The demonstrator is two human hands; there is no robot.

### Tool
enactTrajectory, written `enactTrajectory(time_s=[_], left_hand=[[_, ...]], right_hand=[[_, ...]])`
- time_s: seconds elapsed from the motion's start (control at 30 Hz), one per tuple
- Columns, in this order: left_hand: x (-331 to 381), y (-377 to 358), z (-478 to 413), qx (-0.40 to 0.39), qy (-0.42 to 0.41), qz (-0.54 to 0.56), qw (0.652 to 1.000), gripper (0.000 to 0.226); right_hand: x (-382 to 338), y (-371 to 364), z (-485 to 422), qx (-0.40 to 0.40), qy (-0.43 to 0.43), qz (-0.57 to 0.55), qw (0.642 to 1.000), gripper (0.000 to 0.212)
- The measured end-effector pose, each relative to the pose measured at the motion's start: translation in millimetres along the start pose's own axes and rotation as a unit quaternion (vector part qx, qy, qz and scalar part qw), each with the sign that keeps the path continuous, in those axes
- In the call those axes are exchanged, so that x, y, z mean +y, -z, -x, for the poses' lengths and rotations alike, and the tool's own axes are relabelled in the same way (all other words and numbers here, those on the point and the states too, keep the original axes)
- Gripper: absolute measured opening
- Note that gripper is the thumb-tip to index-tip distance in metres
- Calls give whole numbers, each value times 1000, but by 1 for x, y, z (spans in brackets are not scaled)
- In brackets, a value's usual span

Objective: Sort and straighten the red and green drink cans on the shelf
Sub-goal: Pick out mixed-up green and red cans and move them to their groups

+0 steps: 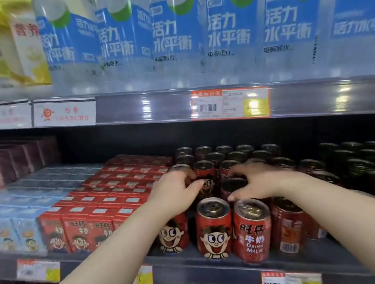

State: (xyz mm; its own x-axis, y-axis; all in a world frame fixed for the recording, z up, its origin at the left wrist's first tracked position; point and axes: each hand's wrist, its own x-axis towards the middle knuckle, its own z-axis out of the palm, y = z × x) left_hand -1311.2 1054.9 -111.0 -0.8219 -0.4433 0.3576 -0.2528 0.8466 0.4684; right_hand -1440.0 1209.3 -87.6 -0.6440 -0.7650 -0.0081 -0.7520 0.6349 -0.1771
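Head view: the job in hand looks best done by turning each red can label-forward and seating it squarely in line behind the front "Drink Milk" can (252, 231) on the shelf (188, 259), clear of the dark green cans (365, 165) well to its right. Behind and left of that can, the left hand (176, 191) curls round a face-printed can (207, 180). Directly behind it, the right hand (261, 179) clamps wide-spread fingers (234, 171) round a second-row can (233, 184).
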Motion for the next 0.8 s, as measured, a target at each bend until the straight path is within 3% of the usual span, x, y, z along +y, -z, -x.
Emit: enactTrajectory(time_s=[0.07, 0.13, 0.23, 0.3, 0.4, 0.5, 0.6, 0.63, 0.67, 0.73, 0.8], left_hand=[[-1, -2, -5, -25, 13, 0, 1000, 37], [-3, -5, -8, -57, 23, 1, 998, 43], [-3, -7, -12, -74, 19, 1, 997, 54], [-1, -6, -13, -72, 12, 22, 997, 65], [3, -6, -14, -77, 11, 63, 995, 83], [7, -5, -16, -65, 21, 198, 978, 82], [13, -4, -18, -13, 40, 343, 938, 78], [14, -3, -19, 6, 50, 366, 929, 77], [16, -3, -20, 21, 55, 371, 927, 76], [19, -1, -24, 31, 49, 333, 941, 79], [22, 0, -27, 7, 28, 296, 955, 79]], right_hand=[[-6, 1, -11, -53, -19, -1, 998, 79], [-9, 0, -15, -51, -28, 27, 998, 81], [-8, -5, -17, 22, -22, 43, 999, 70], [-8, -8, -17, 107, -2, -93, 990, 54], [-13, -5, -17, 192, -17, -381, 904, 31], [-20, -3, -14, 114, -56, -604, 787, 35], [-19, -5, -12, 39, -82, -691, 717, 25], [-19, -7, -13, 22, -93, -691, 716, 26], [-19, -9, -14, 16, -100, -668, 737, 27], [-20, -9, -17, 47, -89, -570, 815, 23], [-19, -4, -17, 81, -12, -503, 860, 29]])
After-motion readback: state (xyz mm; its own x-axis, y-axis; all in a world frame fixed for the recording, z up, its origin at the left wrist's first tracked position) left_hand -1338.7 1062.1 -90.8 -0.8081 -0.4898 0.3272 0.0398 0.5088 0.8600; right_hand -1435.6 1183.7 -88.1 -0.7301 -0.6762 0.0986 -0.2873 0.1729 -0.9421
